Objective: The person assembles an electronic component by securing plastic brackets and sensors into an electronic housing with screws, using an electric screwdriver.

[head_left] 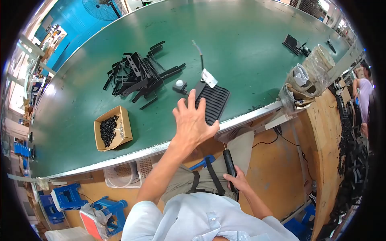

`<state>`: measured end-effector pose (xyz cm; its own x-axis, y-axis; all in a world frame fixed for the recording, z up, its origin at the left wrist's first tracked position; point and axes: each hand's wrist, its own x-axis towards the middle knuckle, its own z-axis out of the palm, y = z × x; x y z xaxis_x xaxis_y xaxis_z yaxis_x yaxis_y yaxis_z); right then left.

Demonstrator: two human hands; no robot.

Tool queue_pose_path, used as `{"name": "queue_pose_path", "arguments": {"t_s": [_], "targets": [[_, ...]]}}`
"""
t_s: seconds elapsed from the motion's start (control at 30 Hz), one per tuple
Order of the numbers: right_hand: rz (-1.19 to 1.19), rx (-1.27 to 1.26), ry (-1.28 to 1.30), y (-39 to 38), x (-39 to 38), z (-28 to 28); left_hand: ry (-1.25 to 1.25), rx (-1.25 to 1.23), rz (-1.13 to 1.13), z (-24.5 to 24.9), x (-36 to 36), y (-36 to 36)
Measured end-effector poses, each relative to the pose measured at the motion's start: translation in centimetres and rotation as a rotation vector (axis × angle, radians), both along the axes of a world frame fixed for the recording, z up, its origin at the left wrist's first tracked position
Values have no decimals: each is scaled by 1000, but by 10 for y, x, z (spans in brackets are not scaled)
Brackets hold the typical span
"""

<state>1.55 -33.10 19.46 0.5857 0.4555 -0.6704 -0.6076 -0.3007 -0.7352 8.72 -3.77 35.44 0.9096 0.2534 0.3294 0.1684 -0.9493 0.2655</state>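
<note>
My left hand [193, 122] reaches over the table's near edge with fingers spread, overlapping the lower left side of a black finned floodlight [218, 100]. A white tag [208, 78] and a short cable [201, 57] extend from the floodlight's far end. Beside it, just beyond my left fingertips, sits a small black sensor with a white dome [179, 84]. Down by my lap, my right hand [239, 180] is wrapped around a black, stick-shaped electric screwdriver [229, 161], its slim tip pointing toward the table.
Black metal brackets [138, 74] lie piled on the green table [249, 44]. An open cardboard box [128, 127] of black screws stands near the front edge. Plastic-wrapped rolls [301, 78] and another black lamp [292, 44] are at right. Blue stools [110, 211] stand below left.
</note>
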Motion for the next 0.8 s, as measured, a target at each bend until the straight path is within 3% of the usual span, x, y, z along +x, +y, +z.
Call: {"name": "queue_pose_path", "arguments": {"t_s": [0.17,0.4,0.57,0.8], "targets": [[18,-26,-27,7,4,12,17,-48,56,-13,-43,-3],[-21,-12,-23,4,-2,12,-28,-102,-194,-15,-78,15],[-54,2,-61,2,-7,17,-257,-63,-107,-29,-67,10],[-71,-55,-120,5,-14,42,-178,-253,18,-23,-35,-13]]}}
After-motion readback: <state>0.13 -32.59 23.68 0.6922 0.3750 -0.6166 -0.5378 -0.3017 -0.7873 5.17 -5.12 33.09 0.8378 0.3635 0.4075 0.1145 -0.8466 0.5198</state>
